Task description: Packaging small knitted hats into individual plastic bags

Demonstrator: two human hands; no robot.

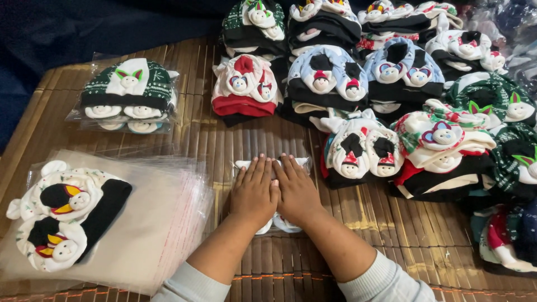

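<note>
Here, at lower centre of the frame, the left hand [253,193] and right hand [297,190] lie flat, side by side and touching, pressing a clear-bagged white plush slipper pair [278,222] onto the brown slatted bamboo mat [391,223]. At lower left, a white-and-black snowman slipper pair [61,215] rests on a stack of clear plastic bags [162,223]. Farther, at upper right, piled plush slippers [386,78] crowd the mat.

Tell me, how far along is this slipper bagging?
Done: one bagged pair of green slippers lies at the mat's far left. In hand: the left hand and right hand press flat on a bagged pair. Left: a loose pair on the stack of clear bags, plus the big unbagged pile at right.
</note>
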